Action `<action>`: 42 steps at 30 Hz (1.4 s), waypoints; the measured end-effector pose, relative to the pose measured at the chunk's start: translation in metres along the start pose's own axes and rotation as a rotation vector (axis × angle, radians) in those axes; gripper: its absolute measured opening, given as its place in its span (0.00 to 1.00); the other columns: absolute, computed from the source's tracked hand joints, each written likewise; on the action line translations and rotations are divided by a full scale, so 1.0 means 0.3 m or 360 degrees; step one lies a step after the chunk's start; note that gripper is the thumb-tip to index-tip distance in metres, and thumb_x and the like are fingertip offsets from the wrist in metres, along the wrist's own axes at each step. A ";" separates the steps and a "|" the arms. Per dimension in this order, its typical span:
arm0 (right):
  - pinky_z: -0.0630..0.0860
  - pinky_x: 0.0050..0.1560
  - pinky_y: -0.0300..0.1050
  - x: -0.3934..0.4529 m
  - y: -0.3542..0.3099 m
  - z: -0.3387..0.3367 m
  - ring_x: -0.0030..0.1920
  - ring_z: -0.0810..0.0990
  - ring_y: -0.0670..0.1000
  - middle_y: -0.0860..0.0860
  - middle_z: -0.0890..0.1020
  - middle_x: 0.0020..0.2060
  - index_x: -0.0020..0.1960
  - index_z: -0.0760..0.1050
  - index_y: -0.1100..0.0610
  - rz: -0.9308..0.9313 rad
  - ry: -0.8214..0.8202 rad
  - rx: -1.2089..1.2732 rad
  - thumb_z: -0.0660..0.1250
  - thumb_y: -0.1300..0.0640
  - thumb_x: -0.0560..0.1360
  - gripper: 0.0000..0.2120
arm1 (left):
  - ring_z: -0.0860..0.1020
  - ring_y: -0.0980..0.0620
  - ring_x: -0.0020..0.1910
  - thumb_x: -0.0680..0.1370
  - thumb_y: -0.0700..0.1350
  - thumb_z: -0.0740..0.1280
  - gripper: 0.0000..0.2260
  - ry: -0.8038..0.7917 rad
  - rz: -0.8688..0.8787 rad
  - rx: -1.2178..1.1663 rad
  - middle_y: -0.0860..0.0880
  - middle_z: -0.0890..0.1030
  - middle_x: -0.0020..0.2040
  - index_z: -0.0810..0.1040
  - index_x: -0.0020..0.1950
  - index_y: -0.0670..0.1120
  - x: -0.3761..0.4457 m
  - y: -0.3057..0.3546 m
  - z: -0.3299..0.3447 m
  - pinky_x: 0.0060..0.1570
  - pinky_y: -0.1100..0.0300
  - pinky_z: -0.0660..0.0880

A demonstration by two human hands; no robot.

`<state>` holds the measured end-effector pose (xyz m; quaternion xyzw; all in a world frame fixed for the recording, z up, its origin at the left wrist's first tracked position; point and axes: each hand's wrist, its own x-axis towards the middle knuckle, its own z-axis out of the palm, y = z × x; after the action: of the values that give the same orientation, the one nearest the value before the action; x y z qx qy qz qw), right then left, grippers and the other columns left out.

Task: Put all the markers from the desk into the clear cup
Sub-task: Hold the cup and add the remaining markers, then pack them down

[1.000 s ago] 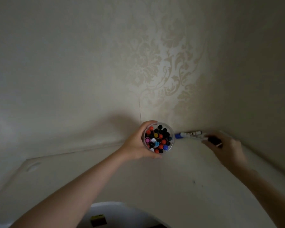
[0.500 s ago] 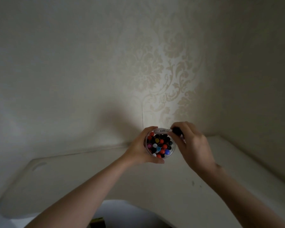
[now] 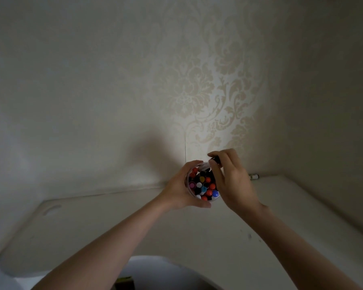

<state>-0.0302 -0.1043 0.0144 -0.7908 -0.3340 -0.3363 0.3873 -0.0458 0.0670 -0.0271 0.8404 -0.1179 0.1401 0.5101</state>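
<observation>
A clear cup (image 3: 202, 186) packed with several markers, caps up in red, blue, black, white, pink and yellow, is held above the white desk (image 3: 117, 222). My left hand (image 3: 181, 188) wraps around its left side. My right hand (image 3: 231, 181) is over the cup's right rim, fingers pinched on a black-capped white marker (image 3: 210, 164) that lies across the far rim. One more marker (image 3: 253, 176) lies on the desk against the wall, mostly hidden behind my right hand.
Patterned wallpaper walls meet in a corner at the right behind the desk. The desk has a curved cut-out at its front edge (image 3: 161, 258) and a slot handle (image 3: 51, 209) at the left. A small dark speck (image 3: 249, 236) marks the desk surface.
My right hand picked a black-capped marker off the desk at the right and carried it left to the cup's rim. The cup stayed in my left hand.
</observation>
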 end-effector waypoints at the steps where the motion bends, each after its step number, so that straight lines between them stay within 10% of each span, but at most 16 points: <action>1: 0.79 0.46 0.43 0.000 0.001 -0.004 0.47 0.78 0.46 0.49 0.76 0.51 0.60 0.73 0.55 0.0000 0.0063 0.0040 0.61 0.53 0.78 0.12 | 0.77 0.60 0.64 0.58 0.41 0.85 0.45 0.0002 0.0004 -0.0010 0.57 0.76 0.66 0.68 0.69 0.59 0.000 -0.002 0.000 0.61 0.62 0.78; 11: 0.74 0.32 0.46 0.004 0.026 0.032 0.31 0.76 0.51 0.49 0.80 0.32 0.41 0.77 0.56 -0.0201 0.0343 -0.0507 0.68 0.51 0.74 0.08 | 0.78 0.59 0.64 0.58 0.41 0.85 0.45 -0.0011 0.0000 -0.0021 0.57 0.76 0.66 0.67 0.69 0.60 0.004 0.002 0.007 0.61 0.61 0.78; 19: 0.68 0.49 0.51 -0.080 0.071 0.065 0.52 0.75 0.54 0.51 0.79 0.54 0.45 0.83 0.48 -0.0091 0.0052 -0.0793 0.61 0.45 0.75 0.13 | 0.77 0.55 0.65 0.56 0.38 0.85 0.46 0.0093 -0.0012 -0.0044 0.51 0.76 0.66 0.68 0.70 0.52 0.005 -0.017 -0.005 0.63 0.58 0.78; 24: 0.67 0.53 0.51 -0.075 0.181 0.007 0.54 0.75 0.53 0.49 0.76 0.55 0.53 0.78 0.50 0.0481 0.0362 -0.0266 0.56 0.52 0.76 0.13 | 0.78 0.58 0.64 0.57 0.39 0.85 0.45 0.0033 -0.0032 0.0014 0.57 0.76 0.64 0.69 0.69 0.57 0.003 -0.010 -0.002 0.60 0.63 0.77; 31: 0.60 0.70 0.58 -0.129 0.603 0.047 0.73 0.60 0.54 0.53 0.60 0.74 0.75 0.54 0.54 0.0967 -0.0977 -0.0791 0.58 0.52 0.78 0.28 | 0.77 0.61 0.64 0.59 0.34 0.84 0.44 0.0004 -0.0038 0.0011 0.56 0.76 0.64 0.69 0.69 0.54 0.043 -0.008 -0.005 0.57 0.68 0.76; 42: 0.51 0.71 0.65 -0.079 0.713 0.131 0.74 0.55 0.52 0.48 0.59 0.74 0.76 0.50 0.47 0.0725 -0.1107 -0.0964 0.56 0.50 0.77 0.29 | 0.77 0.56 0.66 0.59 0.34 0.84 0.44 0.0046 -0.0023 0.0075 0.55 0.76 0.66 0.70 0.69 0.54 0.093 -0.036 -0.002 0.61 0.59 0.78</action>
<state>0.1361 -0.1798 -0.1059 -0.9853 -0.1499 -0.0421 0.0704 -0.0162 0.0707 -0.0258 0.8509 -0.1011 0.1513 0.4928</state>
